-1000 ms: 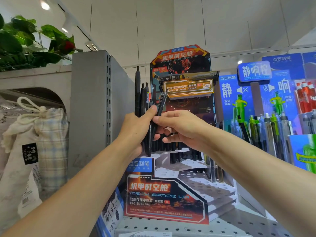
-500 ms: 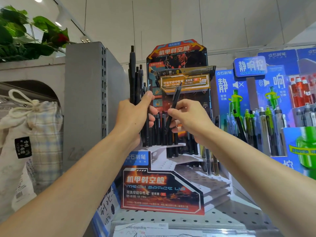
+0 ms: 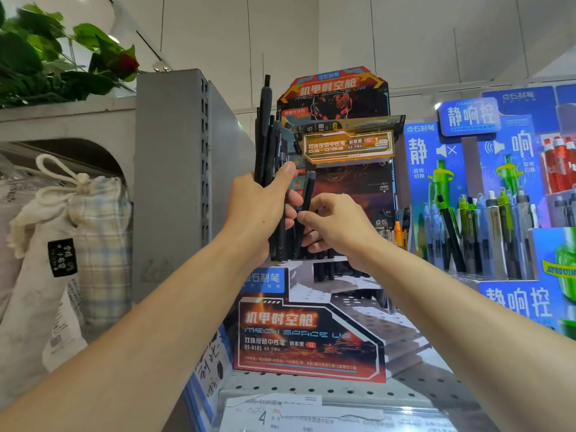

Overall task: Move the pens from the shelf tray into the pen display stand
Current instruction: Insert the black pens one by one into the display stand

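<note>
**Pens held in front of the stand**

The left hand (image 3: 260, 213) grips a bundle of dark pens (image 3: 267, 138) upright, fingers curled round the barrels and the thumb pressed against them; the pen tops rise well above the fist. Just beside it, the right hand (image 3: 335, 227) pinches a single dark pen (image 3: 307, 198) between thumb and fingertips, the pen tilted a little to the right at its top, its lower end hidden behind the fingers. Both hands are in front of the tiered stand (image 3: 314, 335), whose upper row already carries dark pens (image 3: 324, 269) standing in holes; the lower white steps show open holes. The stand sits on a perforated shelf (image 3: 311, 389). To the right is a blue display (image 3: 498, 213) of green and grey pens. To the left hang cloth bags (image 3: 78, 238) beside a grey post (image 3: 171, 182), with green leaves (image 3: 46, 63) above.
</note>
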`<state>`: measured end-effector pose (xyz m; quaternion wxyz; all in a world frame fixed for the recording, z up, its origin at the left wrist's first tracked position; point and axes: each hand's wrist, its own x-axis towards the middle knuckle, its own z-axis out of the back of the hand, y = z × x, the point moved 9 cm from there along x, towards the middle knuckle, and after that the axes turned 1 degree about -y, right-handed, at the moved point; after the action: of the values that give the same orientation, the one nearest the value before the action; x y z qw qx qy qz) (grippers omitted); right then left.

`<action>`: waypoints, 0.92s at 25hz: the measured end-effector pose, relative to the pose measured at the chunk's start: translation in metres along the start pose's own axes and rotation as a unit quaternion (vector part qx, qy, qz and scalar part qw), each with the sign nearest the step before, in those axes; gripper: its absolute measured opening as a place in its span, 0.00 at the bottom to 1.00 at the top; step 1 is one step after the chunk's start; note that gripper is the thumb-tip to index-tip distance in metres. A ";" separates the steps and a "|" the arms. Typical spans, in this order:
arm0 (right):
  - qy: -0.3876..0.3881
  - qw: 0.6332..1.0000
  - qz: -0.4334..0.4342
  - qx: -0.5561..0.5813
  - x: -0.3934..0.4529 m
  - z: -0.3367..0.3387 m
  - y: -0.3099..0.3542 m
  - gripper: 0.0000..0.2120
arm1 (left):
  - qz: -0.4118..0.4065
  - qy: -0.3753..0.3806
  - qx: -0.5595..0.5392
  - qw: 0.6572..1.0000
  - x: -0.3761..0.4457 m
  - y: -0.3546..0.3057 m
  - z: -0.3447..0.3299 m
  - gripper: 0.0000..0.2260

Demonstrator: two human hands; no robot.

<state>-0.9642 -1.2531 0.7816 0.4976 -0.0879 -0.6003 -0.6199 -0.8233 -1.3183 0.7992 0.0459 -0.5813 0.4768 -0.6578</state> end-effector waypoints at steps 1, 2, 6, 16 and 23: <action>-0.003 1.000 0.001 -0.004 0.000 -0.002 -0.002 0.07 | -0.001 0.001 -0.002 1.000 0.000 0.000 0.000 0.11; -0.009 1.000 0.005 -0.012 -0.001 -0.003 -0.003 0.07 | -0.001 0.004 -0.004 1.000 0.000 0.000 -0.001 0.11; -0.018 0.995 0.041 -0.089 -0.003 -0.009 -0.007 0.10 | 0.006 0.012 -0.013 1.000 -0.002 0.004 -0.007 0.11; 0.009 0.981 0.053 -0.189 -0.009 -0.019 -0.008 0.11 | 0.017 0.000 -0.018 1.000 -0.001 0.011 -0.001 0.11; 0.040 0.983 -0.010 -0.178 -0.010 -0.018 -0.012 0.13 | 0.017 -0.017 -0.024 0.999 -0.004 0.005 0.003 0.09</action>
<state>-0.9587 -1.2658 0.7616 0.4908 -0.1444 -0.4608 -0.7252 -0.8223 -1.3203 0.7924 0.0513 -0.5848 0.5017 -0.6353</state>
